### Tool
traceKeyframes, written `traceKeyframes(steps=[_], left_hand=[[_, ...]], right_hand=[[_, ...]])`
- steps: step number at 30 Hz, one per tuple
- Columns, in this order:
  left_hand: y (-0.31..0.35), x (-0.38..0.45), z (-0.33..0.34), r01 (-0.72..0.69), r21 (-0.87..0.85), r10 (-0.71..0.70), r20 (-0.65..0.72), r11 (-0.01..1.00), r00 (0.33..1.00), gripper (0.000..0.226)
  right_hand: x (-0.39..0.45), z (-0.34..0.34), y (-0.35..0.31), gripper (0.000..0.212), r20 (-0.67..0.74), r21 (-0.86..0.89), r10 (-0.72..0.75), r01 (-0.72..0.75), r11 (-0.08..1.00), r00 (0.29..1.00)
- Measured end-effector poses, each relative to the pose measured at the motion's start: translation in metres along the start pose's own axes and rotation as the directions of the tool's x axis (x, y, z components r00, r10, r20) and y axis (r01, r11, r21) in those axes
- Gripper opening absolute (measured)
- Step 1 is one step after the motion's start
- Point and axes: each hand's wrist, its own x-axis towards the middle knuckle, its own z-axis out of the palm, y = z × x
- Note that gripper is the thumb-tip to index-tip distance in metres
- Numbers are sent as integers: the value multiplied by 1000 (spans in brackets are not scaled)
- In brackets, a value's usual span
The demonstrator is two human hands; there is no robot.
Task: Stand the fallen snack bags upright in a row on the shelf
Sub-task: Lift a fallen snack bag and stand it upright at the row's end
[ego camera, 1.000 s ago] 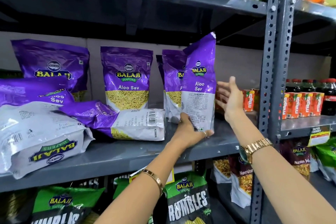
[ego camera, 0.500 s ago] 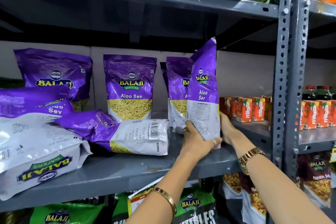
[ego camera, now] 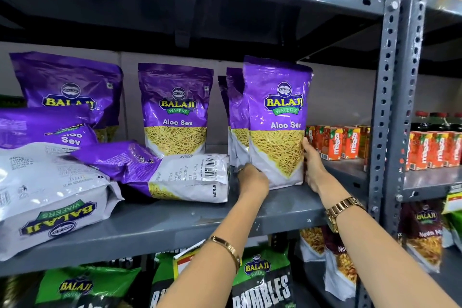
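Item: Aloo Sev bag (ego camera: 276,122), upright at the right end of the grey shelf (ego camera: 175,222). I am cupping it with left hand (ego camera: 252,179) and right hand (ego camera: 311,167); squaring its base before letting go seems wise.

- Purple foil snack bags (ego camera: 236,117) behind the front upright one mostly hidden, count unclear.
- Large white-and-purple fallen bag (ego camera: 50,197) cut off by left edge.
- Fine print on fallen bag's white plastic back (ego camera: 190,175) too small to read.
- Green bags (ego camera: 262,280) below cropped by bottom edge.
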Motion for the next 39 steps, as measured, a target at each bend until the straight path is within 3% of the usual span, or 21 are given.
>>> traceKeyframes(steps=[7,12,17,22,30,32,34,36,39], left_hand=[[4,8,-4,86,-5,-86,1,996,996,33],[5,3,-7,85,-3,-85,88,996,993,39],[4,-6,-10,46,22,-48,125,999,991,41],[3,-23,-9,-46,46,40,134,998,990,36],[10,-54,-9,-117,77,104,146,990,984,40],[11,-59,-12,-129,9,127,126,992,984,42],[9,-67,-15,-191,-66,194,38,979,980,36],[5,-77,-25,-302,-61,290,-148,952,946,29],[2,-84,-45,-402,21,370,-438,916,819,47]], right_hand=[[-5,-2,-1,31,-91,-32,16,-19,999,996],[-10,1,-1,49,5,-20,72,-72,997,997],[-20,-8,-4,50,-30,-90,137,-139,986,990],[-39,-23,-10,31,-38,-94,123,-126,988,992],[-66,-30,-19,50,-80,-78,71,-78,994,994],[-68,-27,-16,48,-152,-195,-12,-18,981,988],[-75,-25,-10,42,-289,-392,-222,97,915,931],[-86,-20,-3,33,-356,-563,-489,235,792,796],[-100,-1,-11,24,-190,-776,-797,409,480,574]])
